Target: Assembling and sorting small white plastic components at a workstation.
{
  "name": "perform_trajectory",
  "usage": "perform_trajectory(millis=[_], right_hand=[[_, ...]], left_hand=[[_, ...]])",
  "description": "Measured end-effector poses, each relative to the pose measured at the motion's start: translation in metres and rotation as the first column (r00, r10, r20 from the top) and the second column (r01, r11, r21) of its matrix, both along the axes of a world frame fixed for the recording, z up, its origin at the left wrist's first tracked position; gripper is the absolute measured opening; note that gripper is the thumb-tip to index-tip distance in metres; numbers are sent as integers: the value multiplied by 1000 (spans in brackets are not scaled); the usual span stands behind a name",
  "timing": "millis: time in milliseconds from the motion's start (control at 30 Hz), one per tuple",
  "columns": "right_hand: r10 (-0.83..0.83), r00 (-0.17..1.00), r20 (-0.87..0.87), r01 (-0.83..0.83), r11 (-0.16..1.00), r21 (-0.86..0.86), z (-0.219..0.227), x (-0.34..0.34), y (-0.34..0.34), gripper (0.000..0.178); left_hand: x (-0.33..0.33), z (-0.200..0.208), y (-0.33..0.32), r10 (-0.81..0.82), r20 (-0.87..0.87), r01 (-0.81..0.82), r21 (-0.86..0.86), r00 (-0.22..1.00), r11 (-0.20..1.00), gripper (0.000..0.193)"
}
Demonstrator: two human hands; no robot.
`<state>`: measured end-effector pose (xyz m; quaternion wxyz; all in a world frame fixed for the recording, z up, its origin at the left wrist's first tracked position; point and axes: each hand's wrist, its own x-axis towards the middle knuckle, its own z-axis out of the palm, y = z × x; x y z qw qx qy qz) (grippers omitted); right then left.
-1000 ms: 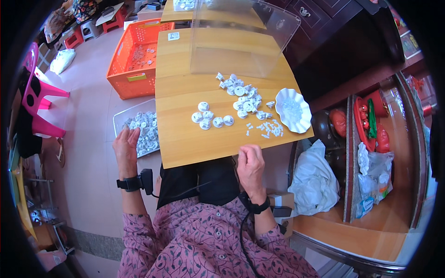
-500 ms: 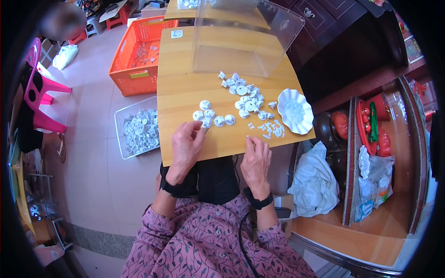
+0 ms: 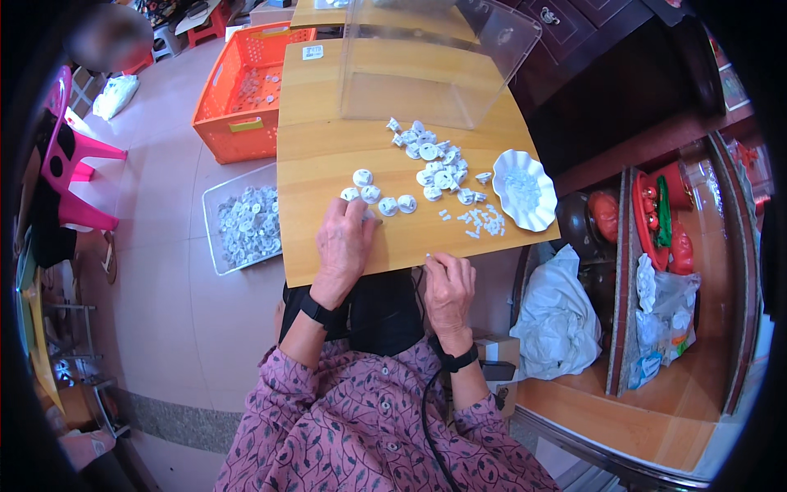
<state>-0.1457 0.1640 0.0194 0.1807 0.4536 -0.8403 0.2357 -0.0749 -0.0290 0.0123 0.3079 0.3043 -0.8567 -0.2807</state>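
Observation:
My left hand is closed around a white round plastic part, mostly hidden by the fingers, low over the table. Just beyond it lie several like parts, among them a white disc-shaped one. Near the table's front edge, my right hand pinches a tiny white plastic peg between thumb and forefinger. Several loose pegs lie scattered beyond that hand. Further back is a heap of white plastic parts. A white wavy-rimmed dish to the right holds small translucent pieces.
The wooden table carries a clear plastic box at its far side. On the floor to the left stand an orange crate and a clear bin full of plastic parts. A white bag and open shelving are at right.
My left hand has moved slightly right and turned, its fingers now covering more of the white part. My right hand has shifted a little left and nearer me, still pinching the peg.

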Motion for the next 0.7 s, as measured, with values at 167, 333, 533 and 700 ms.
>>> perform_trajectory(millis=[167, 333, 533, 700], right_hand=[[24, 999, -32, -25, 998, -49, -3, 0, 0, 13], [-16, 998, 58, 20, 996, -81, 0, 9, -3, 11], [88, 782, 617, 156, 931, -330, 7, 27, -8, 5], [226, 576, 785, 201, 892, -404, 19, 35, -12, 6]], left_hand=[[11, -1, 3, -96, -55, 99, 54, 994, 994, 23], [25, -7, 4, -167, -175, 184, 88, 970, 979, 20], [43, 14, 19, -13, -512, 485, 805, 859, 343, 27], [51, 12, 25, 119, -623, 628, 778, 773, -10, 30]])
